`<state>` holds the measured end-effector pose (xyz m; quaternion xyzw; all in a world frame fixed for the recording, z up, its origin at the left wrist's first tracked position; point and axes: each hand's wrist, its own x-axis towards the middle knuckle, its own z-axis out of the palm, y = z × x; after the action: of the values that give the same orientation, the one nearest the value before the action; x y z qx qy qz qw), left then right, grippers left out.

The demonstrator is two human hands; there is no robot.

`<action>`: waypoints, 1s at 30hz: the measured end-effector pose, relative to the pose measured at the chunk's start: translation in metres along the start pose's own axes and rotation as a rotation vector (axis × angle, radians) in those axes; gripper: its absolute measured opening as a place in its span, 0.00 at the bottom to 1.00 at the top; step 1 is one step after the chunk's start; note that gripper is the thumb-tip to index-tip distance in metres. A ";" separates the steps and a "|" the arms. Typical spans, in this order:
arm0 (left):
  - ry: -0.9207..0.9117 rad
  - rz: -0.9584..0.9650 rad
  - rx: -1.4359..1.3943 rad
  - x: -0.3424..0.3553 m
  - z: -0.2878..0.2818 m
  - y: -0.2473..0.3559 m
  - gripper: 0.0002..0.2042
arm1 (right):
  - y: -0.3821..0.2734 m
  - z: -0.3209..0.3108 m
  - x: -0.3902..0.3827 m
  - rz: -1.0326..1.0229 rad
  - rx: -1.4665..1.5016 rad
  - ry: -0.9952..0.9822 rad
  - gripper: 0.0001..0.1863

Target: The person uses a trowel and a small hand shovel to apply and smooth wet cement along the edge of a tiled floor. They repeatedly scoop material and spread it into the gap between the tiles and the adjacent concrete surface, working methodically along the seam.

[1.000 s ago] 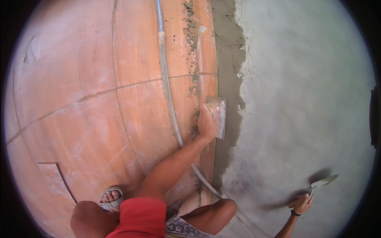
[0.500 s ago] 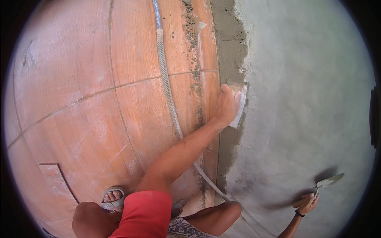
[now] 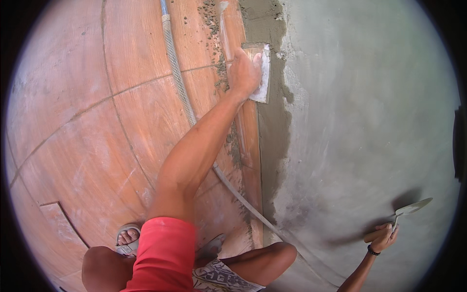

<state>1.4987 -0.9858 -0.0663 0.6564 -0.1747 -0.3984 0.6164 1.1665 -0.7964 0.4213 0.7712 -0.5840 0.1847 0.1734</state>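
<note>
My left hand (image 3: 244, 73) is closed around a flat rectangular plastering float (image 3: 264, 80). The float lies against a strip of wet grey mortar (image 3: 273, 129) that runs where the tiled floor meets the grey wall. Its handle is mostly covered by my fingers. At the lower right, my right hand (image 3: 383, 238) grips a small pointed trowel (image 3: 413, 207) by its brown handle, blade turned up and outward. The trowel stays apart from the mortar strip and casts a shadow on the grey surface.
A braided hose (image 3: 179, 80) crosses the wood-look tiles (image 3: 73, 146) and passes under my left arm. Mortar crumbs (image 3: 212, 24) lie scattered beside the strip. A loose tile piece (image 3: 61, 221) rests near my sandalled foot (image 3: 128, 239). The smooth grey wall (image 3: 350, 121) fills the right side.
My left hand has slid the float farther away along the mortar strip, the arm stretching out. Smoothed mortar shows behind it. The right hand still holds the trowel, and the view has shifted slightly.
</note>
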 end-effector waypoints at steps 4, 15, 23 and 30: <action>-0.018 -0.023 0.001 -0.066 0.016 -0.018 0.20 | 0.006 -0.006 -0.004 0.002 0.014 -0.007 0.13; -0.280 -0.268 -0.248 -0.331 0.015 -0.089 0.17 | 0.013 0.001 0.003 0.008 0.071 0.004 0.12; -0.127 -0.267 -0.434 -0.281 0.024 -0.090 0.19 | 0.028 -0.007 0.004 0.013 0.127 -0.021 0.12; -0.346 -0.446 -0.390 -0.338 0.010 -0.149 0.23 | 0.027 0.009 0.007 0.017 0.213 -0.053 0.12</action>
<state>1.2422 -0.7222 -0.1031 0.4710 -0.0496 -0.6547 0.5891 1.1425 -0.8135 0.4186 0.7849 -0.5720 0.2267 0.0733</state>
